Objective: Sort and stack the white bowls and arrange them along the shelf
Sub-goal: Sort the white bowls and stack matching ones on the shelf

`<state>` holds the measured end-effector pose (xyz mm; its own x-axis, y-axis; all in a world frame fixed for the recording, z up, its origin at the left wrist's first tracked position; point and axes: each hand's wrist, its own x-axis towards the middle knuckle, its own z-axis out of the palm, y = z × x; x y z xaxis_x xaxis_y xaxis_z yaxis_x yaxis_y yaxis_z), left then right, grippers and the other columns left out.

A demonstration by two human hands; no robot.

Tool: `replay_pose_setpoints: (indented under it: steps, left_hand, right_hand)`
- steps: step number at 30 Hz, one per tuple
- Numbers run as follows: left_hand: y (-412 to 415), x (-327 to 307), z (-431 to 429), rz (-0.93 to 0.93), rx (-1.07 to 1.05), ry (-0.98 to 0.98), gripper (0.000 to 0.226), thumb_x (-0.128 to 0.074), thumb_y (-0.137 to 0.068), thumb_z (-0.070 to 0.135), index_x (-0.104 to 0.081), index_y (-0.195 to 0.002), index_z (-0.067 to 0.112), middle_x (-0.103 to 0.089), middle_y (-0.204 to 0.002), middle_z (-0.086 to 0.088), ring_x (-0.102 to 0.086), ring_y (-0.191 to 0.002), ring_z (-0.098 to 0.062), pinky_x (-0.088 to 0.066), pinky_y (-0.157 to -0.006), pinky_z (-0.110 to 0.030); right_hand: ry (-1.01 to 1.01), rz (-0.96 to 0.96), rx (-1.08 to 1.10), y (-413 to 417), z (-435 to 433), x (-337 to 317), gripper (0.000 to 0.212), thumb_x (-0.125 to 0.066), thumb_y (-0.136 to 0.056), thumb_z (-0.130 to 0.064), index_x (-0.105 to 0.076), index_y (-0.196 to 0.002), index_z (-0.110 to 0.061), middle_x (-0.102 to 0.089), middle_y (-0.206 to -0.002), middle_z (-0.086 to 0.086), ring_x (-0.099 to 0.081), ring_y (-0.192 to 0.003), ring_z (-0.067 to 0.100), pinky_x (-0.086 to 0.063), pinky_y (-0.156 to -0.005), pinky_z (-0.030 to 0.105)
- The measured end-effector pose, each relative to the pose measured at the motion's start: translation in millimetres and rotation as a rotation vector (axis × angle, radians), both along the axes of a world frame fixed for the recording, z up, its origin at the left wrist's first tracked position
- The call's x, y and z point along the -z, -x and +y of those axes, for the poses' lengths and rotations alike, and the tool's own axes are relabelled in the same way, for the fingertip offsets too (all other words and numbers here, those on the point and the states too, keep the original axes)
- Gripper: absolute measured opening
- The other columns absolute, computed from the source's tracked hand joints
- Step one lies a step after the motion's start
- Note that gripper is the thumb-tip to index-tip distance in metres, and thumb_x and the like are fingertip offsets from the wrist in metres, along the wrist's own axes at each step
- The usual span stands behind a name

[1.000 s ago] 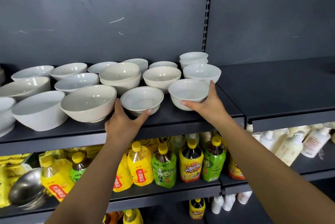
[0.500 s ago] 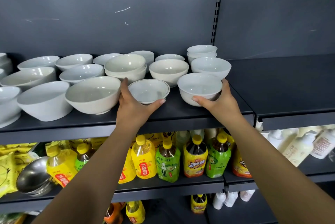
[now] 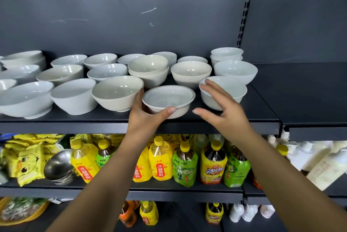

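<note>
Your left hand (image 3: 144, 119) grips the small white ceramic bowl with the flat rim (image 3: 169, 98) at the front edge of the dark metal shelf (image 3: 262, 111). The thumb is curled over its near wall and the fingers reach round the far left side. That bowl sits between a large cream round bowl (image 3: 116, 92) on its left and a plain white deep bowl (image 3: 232, 89) on its right. Your right hand (image 3: 223, 111) is spread flat in front of the deep bowl, fingers straight and holding nothing. It is blurred, so contact cannot be told. More white bowls fill the shelf behind.
</note>
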<state>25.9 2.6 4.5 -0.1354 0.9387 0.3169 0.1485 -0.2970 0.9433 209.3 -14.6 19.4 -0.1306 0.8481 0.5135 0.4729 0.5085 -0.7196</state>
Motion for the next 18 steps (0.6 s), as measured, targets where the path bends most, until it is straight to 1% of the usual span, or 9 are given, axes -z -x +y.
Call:
replay_pose_setpoints:
  steps: [2,3,4,6,7,9,11,15,18]
  left_hand:
    - [1.8,-4.6,-5.8,-0.087,0.078,-0.005,0.058,-0.083,-0.061,0.010,-0.048,-0.101,0.033,-0.055,-0.100,0.021,-0.057,-0.083,0.019,-0.044,-0.072,-0.003]
    - [4.7,-6.7,-8.1,-0.117,0.109,-0.012,0.059,-0.085,-0.052,0.018,-0.049,-0.096,0.034,-0.058,-0.099,0.020,-0.059,-0.084,0.017,-0.045,-0.072,-0.006]
    - [8.2,-8.9,-10.4,-0.153,0.131,-0.016,0.065,-0.085,-0.043,0.029,-0.050,-0.097,0.033,-0.060,-0.100,0.018,-0.061,-0.088,0.012,-0.047,-0.074,-0.009]
    - [14.1,-14.4,-15.3,-0.231,0.154,-0.011,0.088,-0.088,-0.029,0.048,-0.053,-0.106,0.027,-0.065,-0.103,0.010,-0.062,-0.100,-0.004,-0.049,-0.084,-0.021]
    - [17.8,-16.7,-17.8,-0.255,0.160,-0.018,0.092,-0.088,-0.029,0.055,-0.054,-0.109,0.023,-0.068,-0.102,0.007,-0.062,-0.102,-0.010,-0.049,-0.087,-0.025]
    - [27.1,-22.5,-25.6,-0.253,0.142,-0.056,0.084,-0.085,-0.037,0.058,-0.058,-0.105,0.019,-0.071,-0.098,0.006,-0.063,-0.100,-0.014,-0.050,-0.085,-0.028]
    - [36.9,-27.2,-34.0,-0.251,0.113,-0.078,0.078,-0.084,-0.041,0.057,-0.059,-0.104,0.019,-0.071,-0.098,0.005,-0.063,-0.100,-0.014,-0.051,-0.084,-0.027]
    - [65.3,-36.3,-49.9,-0.247,-0.031,-0.084,0.084,-0.085,-0.044,0.056,-0.057,-0.110,0.013,-0.069,-0.105,-0.001,-0.061,-0.106,-0.021,-0.048,-0.090,-0.033]
    - [94.5,-39.2,-61.0,-0.227,-0.130,-0.095,0.086,-0.085,-0.042,0.057,-0.058,-0.110,0.011,-0.069,-0.105,-0.004,-0.062,-0.104,-0.024,-0.047,-0.092,-0.040]
  right_hand:
    - [0.090,0.020,-0.133,8.6,3.2,-1.4,0.045,-0.070,-0.074,-0.026,-0.048,-0.110,-0.044,-0.033,-0.132,-0.022,-0.030,-0.123,-0.012,-0.025,-0.106,0.008]
    - [0.136,0.071,-0.181,12.9,4.5,-3.4,0.040,-0.069,-0.073,-0.027,-0.052,-0.104,-0.045,-0.036,-0.130,-0.023,-0.034,-0.124,-0.010,-0.029,-0.107,0.015]
    - [0.181,0.141,-0.226,17.2,5.4,-7.0,0.035,-0.068,-0.072,-0.024,-0.055,-0.099,-0.043,-0.039,-0.127,-0.023,-0.039,-0.121,-0.011,-0.033,-0.104,0.016]
    - [0.243,0.273,-0.322,24.3,7.1,-15.1,0.035,-0.069,-0.070,-0.015,-0.057,-0.096,-0.035,-0.048,-0.120,-0.019,-0.049,-0.106,-0.017,-0.042,-0.090,0.009]
    - [0.261,0.311,-0.366,28.0,8.7,-18.7,0.038,-0.070,-0.066,-0.016,-0.056,-0.097,-0.034,-0.053,-0.116,-0.016,-0.054,-0.100,-0.016,-0.044,-0.084,0.008]
    - [0.284,0.347,-0.442,37.7,14.1,-23.7,0.045,-0.070,-0.064,-0.017,-0.052,-0.100,-0.037,-0.059,-0.108,-0.018,-0.058,-0.094,-0.013,-0.046,-0.077,0.007]
    - [0.305,0.394,-0.505,50.4,18.4,-28.1,0.047,-0.067,-0.071,-0.003,-0.051,-0.099,-0.037,-0.061,-0.098,-0.024,-0.059,-0.088,-0.015,-0.046,-0.072,0.005]
    - [0.353,0.436,-0.646,87.4,22.0,-34.8,0.050,-0.063,-0.072,0.006,-0.051,-0.111,-0.024,-0.064,-0.100,-0.020,-0.060,-0.088,-0.014,-0.046,-0.071,0.005]
    - [0.360,0.428,-0.735,121.4,20.9,-38.2,0.048,-0.075,-0.065,0.001,-0.054,-0.099,-0.026,-0.069,-0.086,-0.027,-0.061,-0.086,-0.014,-0.045,-0.069,0.004]
